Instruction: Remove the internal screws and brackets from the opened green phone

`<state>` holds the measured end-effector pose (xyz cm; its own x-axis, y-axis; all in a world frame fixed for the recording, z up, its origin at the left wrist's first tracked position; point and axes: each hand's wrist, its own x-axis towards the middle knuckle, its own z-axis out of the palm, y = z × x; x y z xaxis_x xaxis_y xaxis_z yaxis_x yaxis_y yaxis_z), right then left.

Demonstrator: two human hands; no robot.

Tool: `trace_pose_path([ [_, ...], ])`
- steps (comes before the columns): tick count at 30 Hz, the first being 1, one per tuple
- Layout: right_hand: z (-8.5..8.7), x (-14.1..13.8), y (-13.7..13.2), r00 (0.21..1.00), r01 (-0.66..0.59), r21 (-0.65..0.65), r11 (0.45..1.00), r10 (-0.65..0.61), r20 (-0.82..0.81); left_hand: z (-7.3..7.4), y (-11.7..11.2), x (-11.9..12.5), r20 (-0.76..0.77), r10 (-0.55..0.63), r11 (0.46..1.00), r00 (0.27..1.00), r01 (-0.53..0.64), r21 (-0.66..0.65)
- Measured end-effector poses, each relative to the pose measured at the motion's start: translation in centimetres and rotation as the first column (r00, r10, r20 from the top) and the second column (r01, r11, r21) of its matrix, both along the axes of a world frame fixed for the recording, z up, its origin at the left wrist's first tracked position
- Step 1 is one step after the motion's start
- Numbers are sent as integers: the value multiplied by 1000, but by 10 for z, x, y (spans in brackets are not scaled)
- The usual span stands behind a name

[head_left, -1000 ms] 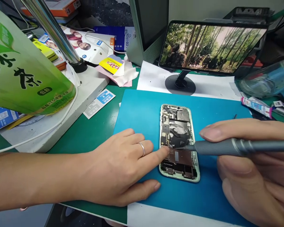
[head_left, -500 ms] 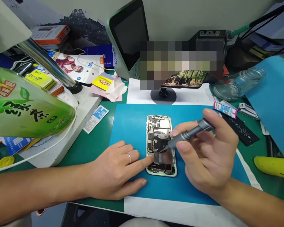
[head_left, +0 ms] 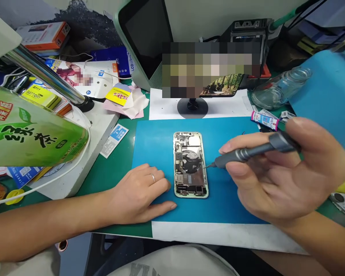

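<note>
An opened phone (head_left: 190, 165) with its boards and parts bare lies upright on a blue work mat (head_left: 158, 145). My left hand (head_left: 138, 195) rests flat on the mat just left of the phone, fingers stretched out, a ring on one finger, holding nothing. My right hand (head_left: 278, 176) is closed round a grey precision screwdriver (head_left: 247, 153), held to the right of the phone. The screwdriver's fine tip points left and sits at the phone's right edge, slightly above it.
A green tea bottle (head_left: 31, 132) looms at the left over a white stand base (head_left: 94, 130). Behind the mat are a small screen on a round foot (head_left: 192, 107), a grey speaker-like unit (head_left: 143, 34), a glass jar (head_left: 278, 90), tissues, packets and boxes.
My left forefinger has come off the phone and the hand has drawn back to the left. My right hand has lifted the screwdriver tip off the board toward the right. The camera has pulled back.
</note>
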<state>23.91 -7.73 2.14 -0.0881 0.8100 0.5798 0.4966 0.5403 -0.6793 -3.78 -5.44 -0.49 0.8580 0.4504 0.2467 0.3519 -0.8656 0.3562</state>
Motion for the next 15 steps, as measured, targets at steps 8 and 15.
trace_pose_path([
  [8,-7,35,-16,958,126,-176,976,-74,278,13,-1,20,-240,112,993,964,-102,52],
  [15,1,38,6,878,37,-219,975,73,472,29,6,40,-385,152,988,910,-151,33],
])
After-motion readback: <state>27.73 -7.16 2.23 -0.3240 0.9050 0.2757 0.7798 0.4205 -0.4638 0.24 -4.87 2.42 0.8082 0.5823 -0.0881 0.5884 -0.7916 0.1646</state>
